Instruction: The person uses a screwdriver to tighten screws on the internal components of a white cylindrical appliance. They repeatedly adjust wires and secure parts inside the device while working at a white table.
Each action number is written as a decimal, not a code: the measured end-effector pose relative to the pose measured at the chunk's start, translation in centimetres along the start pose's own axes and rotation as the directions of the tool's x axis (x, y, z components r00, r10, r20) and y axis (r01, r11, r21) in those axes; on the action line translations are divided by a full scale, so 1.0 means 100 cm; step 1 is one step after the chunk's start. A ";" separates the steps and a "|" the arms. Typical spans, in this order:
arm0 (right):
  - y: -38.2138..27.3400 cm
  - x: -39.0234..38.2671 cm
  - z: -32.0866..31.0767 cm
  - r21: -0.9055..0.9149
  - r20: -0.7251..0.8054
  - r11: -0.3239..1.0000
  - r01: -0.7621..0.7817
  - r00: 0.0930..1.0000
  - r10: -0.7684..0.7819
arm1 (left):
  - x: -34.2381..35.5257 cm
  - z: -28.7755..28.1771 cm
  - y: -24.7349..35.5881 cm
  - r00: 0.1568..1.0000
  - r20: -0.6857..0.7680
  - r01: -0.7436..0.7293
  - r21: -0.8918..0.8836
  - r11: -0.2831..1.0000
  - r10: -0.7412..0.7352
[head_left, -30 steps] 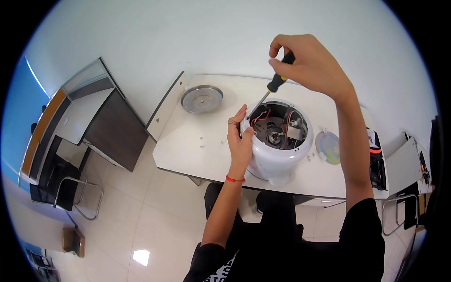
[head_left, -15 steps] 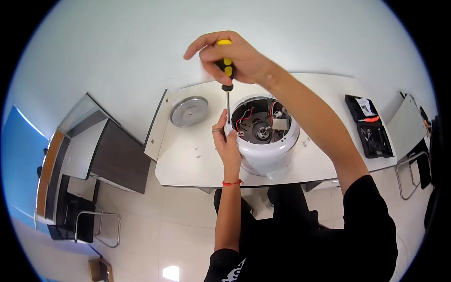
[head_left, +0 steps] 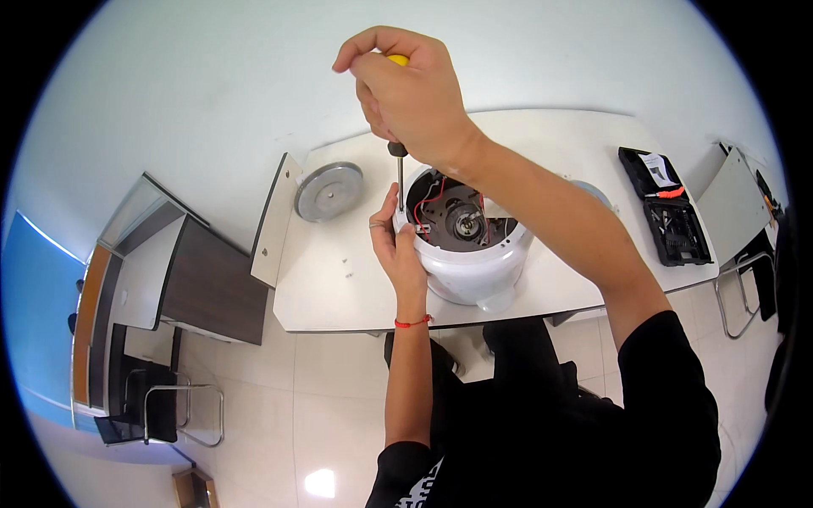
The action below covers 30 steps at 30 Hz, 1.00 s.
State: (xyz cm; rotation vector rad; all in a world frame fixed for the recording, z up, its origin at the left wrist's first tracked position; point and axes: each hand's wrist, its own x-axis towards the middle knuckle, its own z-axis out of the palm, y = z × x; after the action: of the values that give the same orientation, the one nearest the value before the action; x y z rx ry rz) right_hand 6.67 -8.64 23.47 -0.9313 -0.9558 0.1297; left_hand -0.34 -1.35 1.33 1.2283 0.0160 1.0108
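Observation:
A white round appliance stands upside down on the white table, its open base showing red wires and a metal part in the middle. My left hand grips the appliance's left rim. My right hand is closed around the yellow and black handle of a screwdriver. The shaft points straight down, its tip at the rim just beside my left thumb.
A round grey metal plate lies at the table's far left. An open black tool case sits at the right end. Small screws lie left of the appliance. A dark desk and a chair stand to the left.
My right hand has swung the screwdriver from a slant over the appliance to upright at its left rim. My head has shifted, so the table sits differently in view.

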 end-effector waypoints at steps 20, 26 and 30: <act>-0.001 0.017 -0.020 0.181 0.469 0.960 -0.213 0.877 0.106 | -0.001 -0.004 -0.002 0.997 0.069 -0.039 0.048 0.998 0.035; -0.001 0.036 -0.039 0.320 0.484 0.883 -0.342 0.861 0.158 | -0.001 -0.003 0.003 0.997 0.072 -0.030 0.072 0.997 0.024; -0.014 0.055 -0.049 0.360 0.426 0.913 -0.189 0.905 0.019 | -0.002 -0.001 0.006 0.996 0.078 -0.036 0.044 0.998 0.032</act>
State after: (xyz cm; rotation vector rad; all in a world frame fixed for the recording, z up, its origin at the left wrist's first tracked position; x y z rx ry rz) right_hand 13.18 -9.99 26.86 -0.5844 -1.2143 0.6155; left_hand -0.87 -1.37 1.66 1.3116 -0.0426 0.9964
